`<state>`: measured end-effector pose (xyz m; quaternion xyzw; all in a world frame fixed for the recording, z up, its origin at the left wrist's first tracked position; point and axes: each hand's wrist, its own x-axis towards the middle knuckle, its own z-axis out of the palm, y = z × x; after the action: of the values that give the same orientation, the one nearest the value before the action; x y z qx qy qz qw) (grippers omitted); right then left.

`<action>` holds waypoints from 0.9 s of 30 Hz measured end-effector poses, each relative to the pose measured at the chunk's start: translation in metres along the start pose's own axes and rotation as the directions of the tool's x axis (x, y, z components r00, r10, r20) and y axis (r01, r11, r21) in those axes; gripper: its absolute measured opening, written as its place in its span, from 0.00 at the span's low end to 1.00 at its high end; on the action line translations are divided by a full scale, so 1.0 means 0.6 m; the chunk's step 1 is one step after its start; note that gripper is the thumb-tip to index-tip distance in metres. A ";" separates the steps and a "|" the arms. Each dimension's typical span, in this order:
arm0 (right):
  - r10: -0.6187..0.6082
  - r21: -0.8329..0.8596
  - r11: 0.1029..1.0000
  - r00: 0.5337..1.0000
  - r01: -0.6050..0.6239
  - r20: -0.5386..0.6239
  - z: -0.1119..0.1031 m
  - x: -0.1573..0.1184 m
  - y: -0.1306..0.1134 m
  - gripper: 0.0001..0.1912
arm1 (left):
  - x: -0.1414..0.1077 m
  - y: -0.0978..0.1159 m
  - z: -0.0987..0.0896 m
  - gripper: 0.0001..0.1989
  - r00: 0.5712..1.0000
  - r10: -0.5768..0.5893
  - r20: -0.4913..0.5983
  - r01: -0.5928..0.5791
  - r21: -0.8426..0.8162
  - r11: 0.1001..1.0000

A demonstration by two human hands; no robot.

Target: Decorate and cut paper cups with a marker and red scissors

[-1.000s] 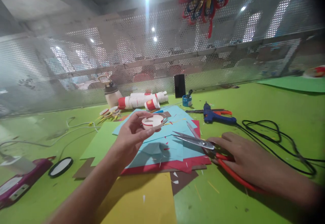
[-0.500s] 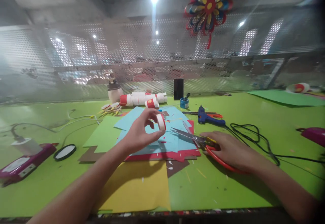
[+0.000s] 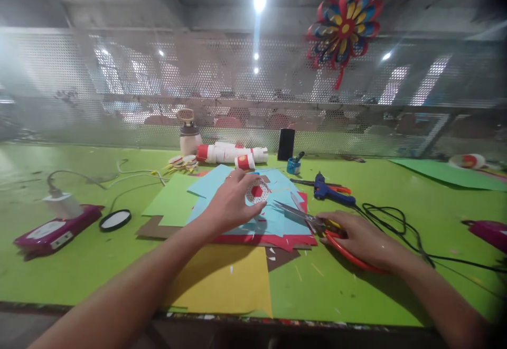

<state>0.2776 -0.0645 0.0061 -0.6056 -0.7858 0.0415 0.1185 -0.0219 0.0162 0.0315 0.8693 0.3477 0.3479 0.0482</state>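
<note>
The left hand, towards seven o'clock, pinches the small patterned disc at six between thumb and curled fingers, while the right hand, at four, grips scissors, blades parted, tips near it and aimed towards ten. This looks like inspecting between snips; any cut calls for closing that gap. The disc's far side and most right-hand fingers are hidden.

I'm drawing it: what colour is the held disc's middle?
The middle is red, clearest in the head view.
</note>
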 end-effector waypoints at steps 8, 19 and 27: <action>0.002 -0.019 1.000 1.000 -0.002 -0.002 0.003 -0.001 0.002 0.20 | -0.001 -0.014 0.012 0.21 1.000 -0.012 -0.016 0.011 -0.037 0.999; 0.008 0.040 0.999 0.999 -0.007 -0.034 0.025 0.021 0.033 0.22 | 0.016 -0.072 0.027 0.20 0.943 -0.295 0.153 0.285 0.081 0.955; -0.007 0.053 0.999 0.999 0.009 -0.035 0.029 0.027 0.038 0.21 | 0.004 -0.174 -0.121 0.18 0.812 -0.564 0.149 0.476 0.390 0.788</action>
<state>0.2912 -0.0418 -0.0132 -0.5997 -0.7847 0.0513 0.1484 -0.1264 0.0850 0.0535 0.7710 0.6199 0.1405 0.0391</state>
